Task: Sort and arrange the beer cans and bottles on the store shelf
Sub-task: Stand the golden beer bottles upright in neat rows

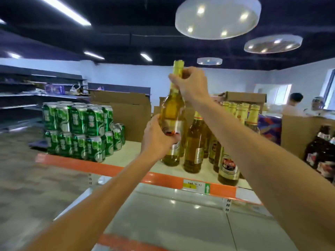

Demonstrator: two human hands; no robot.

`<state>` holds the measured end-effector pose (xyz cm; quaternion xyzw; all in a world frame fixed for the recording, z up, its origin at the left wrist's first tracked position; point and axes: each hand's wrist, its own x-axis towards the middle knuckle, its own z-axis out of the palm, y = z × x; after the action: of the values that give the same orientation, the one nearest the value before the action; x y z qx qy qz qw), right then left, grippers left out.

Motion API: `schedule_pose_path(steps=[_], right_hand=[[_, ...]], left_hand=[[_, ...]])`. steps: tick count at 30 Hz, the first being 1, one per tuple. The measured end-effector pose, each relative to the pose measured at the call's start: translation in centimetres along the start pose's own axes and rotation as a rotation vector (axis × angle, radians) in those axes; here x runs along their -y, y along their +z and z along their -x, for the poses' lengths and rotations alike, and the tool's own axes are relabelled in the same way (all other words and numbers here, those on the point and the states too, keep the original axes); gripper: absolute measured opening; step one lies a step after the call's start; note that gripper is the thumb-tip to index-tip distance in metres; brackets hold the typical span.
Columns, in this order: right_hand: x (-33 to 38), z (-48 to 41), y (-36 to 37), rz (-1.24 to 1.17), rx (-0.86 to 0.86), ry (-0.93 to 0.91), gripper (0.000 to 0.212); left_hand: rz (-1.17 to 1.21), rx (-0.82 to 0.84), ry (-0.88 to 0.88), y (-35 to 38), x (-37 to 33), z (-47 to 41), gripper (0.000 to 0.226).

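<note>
A tall golden beer bottle with a gold foil neck stands upright on the top shelf, at the left end of the bottle group. My left hand grips its lower body at the label. My right hand pinches its foil neck just below the cap. Several more golden bottles stand to the right, one at the shelf's front edge. Green beer cans are stacked two layers high on the shelf's left end.
Dark bottles stand at the far right. Open cardboard boxes sit behind the shelf. A lower shelf with an orange price strip lies below. Two people are at the back right. Dark wall shelving is on the left.
</note>
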<state>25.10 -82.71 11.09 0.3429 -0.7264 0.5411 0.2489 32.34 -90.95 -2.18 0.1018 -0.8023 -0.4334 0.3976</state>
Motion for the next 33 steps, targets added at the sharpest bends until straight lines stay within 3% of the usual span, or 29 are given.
schedule_pose_path(steps=[6,13,22,27,31,33], right_hand=[[-3.6,1.5,6.8,0.114,0.090,0.062,0.023],[-6.1,1.3,8.8,0.232,0.094,0.062,0.024],[-8.4,1.2,7.1,0.304,0.064,0.131,0.027],[-9.0,1.1,5.7,0.317,0.096,0.169,0.054],[-8.4,1.2,3.9,0.350,0.138,0.107,0.062],[-7.4,1.2,2.3,0.337,0.084,0.026,0.061]], left_hand=[[-0.053,-0.007,-0.122,0.7,7.4,-1.3,0.085],[0.062,0.035,-0.107,3.0,10.3,-1.9,0.082],[0.084,0.115,-0.147,5.7,11.2,-2.2,0.085],[0.063,0.140,-0.164,6.6,10.7,-2.0,0.085],[0.128,0.195,-0.167,6.6,10.5,-1.4,0.083],[0.090,0.123,-0.137,5.9,9.2,-0.9,0.082]])
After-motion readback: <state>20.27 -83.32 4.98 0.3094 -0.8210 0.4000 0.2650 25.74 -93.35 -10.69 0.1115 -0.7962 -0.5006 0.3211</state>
